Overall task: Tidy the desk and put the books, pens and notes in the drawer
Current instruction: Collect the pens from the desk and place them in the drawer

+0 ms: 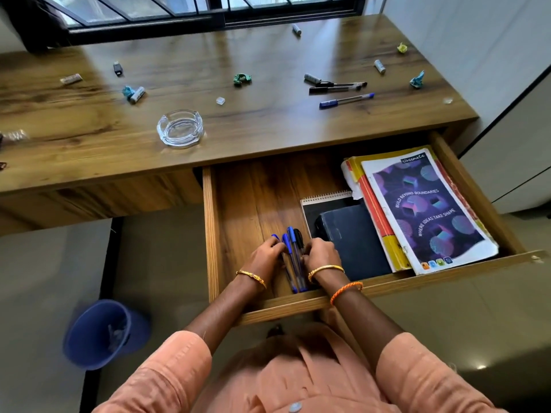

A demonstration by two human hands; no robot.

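Blue and black pens [293, 257] lie bunched in the open drawer [238, 204], and both hands close in: left hand [265, 257] and right hand [322, 254] curl their fingers around the bundle. Just right sit a dark book [354, 239] and stacked notebooks [426, 210]. Farther off, three pens [343, 90] wait on the desk [268, 120] beside a glass ashtray [180, 128].

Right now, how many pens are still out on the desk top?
3: two black pens lying side by side at the right rear of the desk, and a blue pen just in front of them. None looks hidden.
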